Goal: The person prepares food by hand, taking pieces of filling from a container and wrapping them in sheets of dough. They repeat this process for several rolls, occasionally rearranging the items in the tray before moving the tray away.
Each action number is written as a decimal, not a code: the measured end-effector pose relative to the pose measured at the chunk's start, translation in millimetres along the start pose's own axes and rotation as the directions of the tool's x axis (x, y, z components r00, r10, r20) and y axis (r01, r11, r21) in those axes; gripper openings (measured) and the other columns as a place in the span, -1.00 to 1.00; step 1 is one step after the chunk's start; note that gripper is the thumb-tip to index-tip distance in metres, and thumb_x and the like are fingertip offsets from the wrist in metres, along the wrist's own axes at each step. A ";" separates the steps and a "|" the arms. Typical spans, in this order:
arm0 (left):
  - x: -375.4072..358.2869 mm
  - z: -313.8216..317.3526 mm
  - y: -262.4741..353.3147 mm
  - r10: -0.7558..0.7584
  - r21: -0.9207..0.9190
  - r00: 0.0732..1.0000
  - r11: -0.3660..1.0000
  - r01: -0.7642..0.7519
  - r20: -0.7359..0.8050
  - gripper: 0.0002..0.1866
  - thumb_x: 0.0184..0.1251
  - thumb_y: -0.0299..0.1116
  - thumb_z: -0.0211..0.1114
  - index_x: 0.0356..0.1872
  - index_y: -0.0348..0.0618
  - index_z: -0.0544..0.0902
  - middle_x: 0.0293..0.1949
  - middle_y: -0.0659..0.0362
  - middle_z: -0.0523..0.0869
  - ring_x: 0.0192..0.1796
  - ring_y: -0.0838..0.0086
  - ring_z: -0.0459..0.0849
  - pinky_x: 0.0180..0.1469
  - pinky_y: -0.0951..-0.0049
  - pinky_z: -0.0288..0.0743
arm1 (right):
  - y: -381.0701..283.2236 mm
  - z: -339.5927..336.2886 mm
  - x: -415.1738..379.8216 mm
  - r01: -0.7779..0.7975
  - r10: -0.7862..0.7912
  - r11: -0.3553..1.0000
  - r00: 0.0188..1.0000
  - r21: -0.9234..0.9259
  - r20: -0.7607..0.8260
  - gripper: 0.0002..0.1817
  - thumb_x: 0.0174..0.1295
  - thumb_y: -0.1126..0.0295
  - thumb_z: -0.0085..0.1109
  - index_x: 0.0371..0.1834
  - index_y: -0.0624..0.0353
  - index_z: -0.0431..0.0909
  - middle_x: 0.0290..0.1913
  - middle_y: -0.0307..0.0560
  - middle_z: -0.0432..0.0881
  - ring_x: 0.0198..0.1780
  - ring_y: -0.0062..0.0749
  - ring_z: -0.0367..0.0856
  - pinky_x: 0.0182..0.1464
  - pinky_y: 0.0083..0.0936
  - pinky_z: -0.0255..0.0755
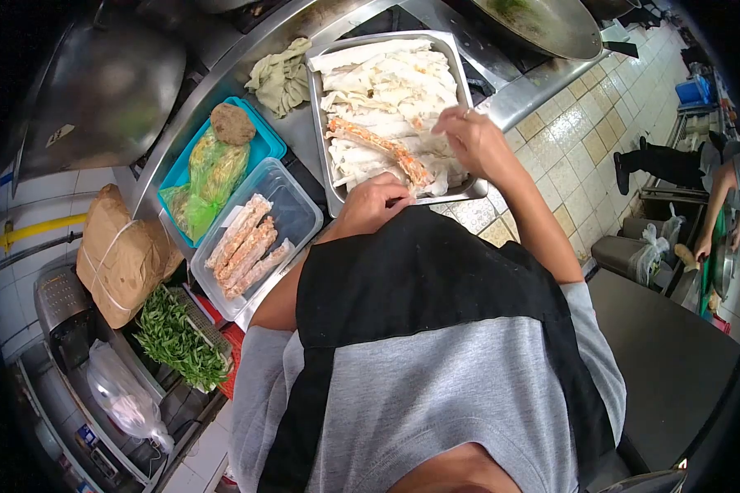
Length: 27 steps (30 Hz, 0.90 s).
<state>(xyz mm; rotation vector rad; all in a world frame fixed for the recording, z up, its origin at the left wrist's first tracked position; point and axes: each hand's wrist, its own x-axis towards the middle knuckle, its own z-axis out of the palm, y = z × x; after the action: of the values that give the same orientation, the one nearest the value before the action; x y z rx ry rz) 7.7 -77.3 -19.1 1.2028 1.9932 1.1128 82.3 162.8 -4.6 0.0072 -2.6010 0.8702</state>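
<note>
A deep metal tray (319, 140) holds a heap of white, sheet-like strips (386, 78). Across them lies a long roll with orange-flecked filling (374, 141), its near end beside my left hand. My left hand (372, 205) is at the tray's near edge, fingers curled in and closed on that end of the roll. Over the tray's right side hovers my right hand (474, 146), its fingers bent, somewhat apart and slightly blurred, with nothing visible in them. To the left, a clear plastic container (292, 201) holds several similar orange-flecked rolls (247, 246).
Beside the container, a turquoise tray (265, 135) holds green bags and a brown round item. A crumpled cloth (279, 78) lies near the metal tray. A large pan (543, 25) stands beyond. Leafy greens (177, 337) sit at left. Another person's hand (703, 245) shows far right.
</note>
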 end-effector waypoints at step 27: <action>66.5 -35.7 -18.1 0.344 0.391 0.914 0.827 -0.403 0.214 -0.64 0.17 -0.37 0.41 0.01 -0.10 0.62 0.00 0.13 0.64 0.11 0.19 0.60 0.19 0.20 0.43 | 7.2 -37.9 10.0 -0.199 0.198 0.978 0.980 -0.065 -0.013 -0.78 0.11 0.46 0.31 -0.16 0.13 0.63 -0.08 0.00 0.69 -0.08 -0.12 0.68 -0.02 -0.34 0.55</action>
<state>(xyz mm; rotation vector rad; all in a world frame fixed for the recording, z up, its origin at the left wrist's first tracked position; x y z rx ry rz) -57.7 -35.5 -19.5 1.9154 2.0056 0.7444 86.1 191.8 22.5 -0.2777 -2.6559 0.8482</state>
